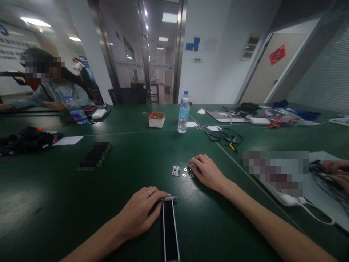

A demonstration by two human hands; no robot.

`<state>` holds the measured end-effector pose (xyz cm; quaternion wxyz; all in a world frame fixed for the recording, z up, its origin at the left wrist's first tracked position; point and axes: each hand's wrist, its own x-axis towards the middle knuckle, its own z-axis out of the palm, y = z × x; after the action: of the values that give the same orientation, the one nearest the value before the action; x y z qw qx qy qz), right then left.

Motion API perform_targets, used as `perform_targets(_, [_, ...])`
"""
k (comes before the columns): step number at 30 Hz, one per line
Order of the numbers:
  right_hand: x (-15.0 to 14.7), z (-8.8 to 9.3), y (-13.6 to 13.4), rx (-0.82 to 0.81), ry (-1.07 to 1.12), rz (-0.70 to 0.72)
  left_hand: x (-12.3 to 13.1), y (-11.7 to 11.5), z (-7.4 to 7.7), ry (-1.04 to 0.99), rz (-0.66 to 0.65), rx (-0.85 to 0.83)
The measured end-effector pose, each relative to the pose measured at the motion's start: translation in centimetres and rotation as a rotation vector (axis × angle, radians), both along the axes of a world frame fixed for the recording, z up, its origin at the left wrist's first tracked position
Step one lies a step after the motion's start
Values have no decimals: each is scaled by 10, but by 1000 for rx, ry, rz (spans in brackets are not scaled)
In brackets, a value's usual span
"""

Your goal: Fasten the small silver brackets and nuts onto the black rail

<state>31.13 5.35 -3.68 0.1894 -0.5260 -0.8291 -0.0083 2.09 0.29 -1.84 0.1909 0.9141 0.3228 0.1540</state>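
My left hand (143, 210) is closed, thumb and fingers pinching a small metal plate with a screw (171, 198) whose end sticks out to the right. This piece sits at the far end of a long black bar with silver edges (170, 229), which runs toward me. My right hand (208, 173) rests over several small metal washers (185, 169), fingers bent and thumb apart from them; anything under its fingertips is hidden. Just left of the washers lies a flat metal plate with holes (176, 171).
A phone (95, 155) lies at left. Further back stand a small box (156, 120) and a water bottle (183, 114). Black cables (222, 135) curl behind my right hand. A white power strip (283, 194) and another person's hands (336, 171) are at right. Someone sits at far left.
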Motion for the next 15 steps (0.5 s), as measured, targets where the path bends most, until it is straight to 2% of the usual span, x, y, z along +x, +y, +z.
perform_targets(4, [-2, 2, 3, -21, -15, 60, 0, 0, -1, -4, 4, -5])
perform_targets(10, [-3, 5, 9, -39, -22, 52, 0, 0, -1, -7, 9, 0])
perform_targets(15, [-6, 12, 17, -144, -36, 33, -1, 0, 0, -3, 9, -18])
